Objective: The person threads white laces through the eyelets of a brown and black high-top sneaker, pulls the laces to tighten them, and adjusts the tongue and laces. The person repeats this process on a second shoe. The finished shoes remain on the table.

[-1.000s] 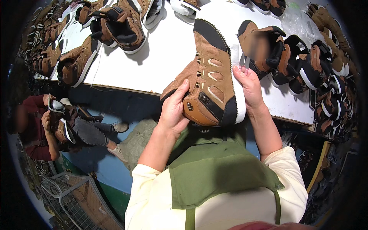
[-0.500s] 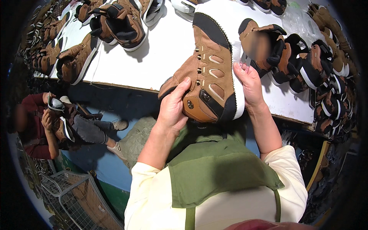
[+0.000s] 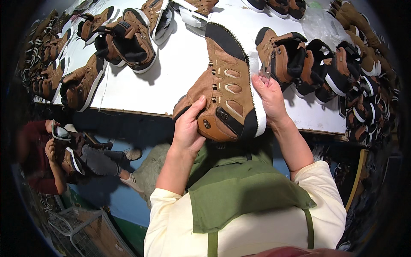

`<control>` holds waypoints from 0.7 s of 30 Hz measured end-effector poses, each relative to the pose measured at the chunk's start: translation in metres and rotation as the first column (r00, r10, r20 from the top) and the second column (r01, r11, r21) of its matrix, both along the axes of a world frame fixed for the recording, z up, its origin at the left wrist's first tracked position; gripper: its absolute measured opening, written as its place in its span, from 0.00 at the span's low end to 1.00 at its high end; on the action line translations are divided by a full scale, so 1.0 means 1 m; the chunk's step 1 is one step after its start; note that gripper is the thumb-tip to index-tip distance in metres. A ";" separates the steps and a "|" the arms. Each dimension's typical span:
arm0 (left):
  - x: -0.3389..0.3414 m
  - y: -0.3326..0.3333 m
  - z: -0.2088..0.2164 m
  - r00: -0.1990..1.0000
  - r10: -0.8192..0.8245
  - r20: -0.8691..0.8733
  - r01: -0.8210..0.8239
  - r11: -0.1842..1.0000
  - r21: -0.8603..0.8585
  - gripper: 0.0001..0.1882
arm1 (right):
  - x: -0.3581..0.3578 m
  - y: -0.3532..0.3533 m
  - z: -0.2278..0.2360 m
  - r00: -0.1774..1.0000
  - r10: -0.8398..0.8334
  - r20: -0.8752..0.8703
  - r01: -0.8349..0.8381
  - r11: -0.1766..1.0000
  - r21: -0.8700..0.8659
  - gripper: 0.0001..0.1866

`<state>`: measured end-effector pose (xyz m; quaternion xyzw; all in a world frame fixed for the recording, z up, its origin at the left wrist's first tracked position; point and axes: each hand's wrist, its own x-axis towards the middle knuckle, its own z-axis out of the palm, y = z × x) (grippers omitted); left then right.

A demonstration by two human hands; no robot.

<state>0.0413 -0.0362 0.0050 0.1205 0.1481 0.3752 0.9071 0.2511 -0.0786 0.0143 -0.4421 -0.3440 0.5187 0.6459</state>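
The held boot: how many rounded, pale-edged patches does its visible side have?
3: the top patch nearest the toe, the middle patch below, the bottom patch nearest the heel. The far side of the boot is hidden; more may be there.

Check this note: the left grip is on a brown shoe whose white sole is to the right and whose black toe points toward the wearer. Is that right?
Not quite: in the head view, the black toe points away from the wearer. The left grip is on the brown shoe, and its white sole is to the right.
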 end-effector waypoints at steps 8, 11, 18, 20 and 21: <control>-0.004 0.006 -0.004 0.998 -0.021 0.057 0.021 1.000 0.002 0.18 | -0.005 0.004 0.000 0.999 -0.048 0.022 0.049 0.998 -0.031 0.12; -0.006 0.010 -0.010 0.995 -0.057 0.076 0.054 0.998 0.043 0.20 | -0.005 0.005 -0.001 0.997 -0.060 0.047 0.062 0.997 -0.048 0.11; -0.006 0.014 -0.011 0.998 -0.056 0.038 0.055 0.998 0.031 0.19 | -0.015 0.010 0.009 0.993 -0.098 0.058 0.102 0.993 -0.066 0.11; -0.003 0.011 -0.005 1.000 -0.006 -0.031 0.007 1.000 0.019 0.17 | -0.016 0.011 0.009 0.993 -0.099 0.064 0.104 0.992 -0.071 0.11; -0.002 0.011 -0.002 0.999 -0.006 -0.034 0.007 1.000 0.024 0.17 | -0.007 0.011 -0.002 0.993 -0.083 0.089 0.089 0.994 -0.064 0.11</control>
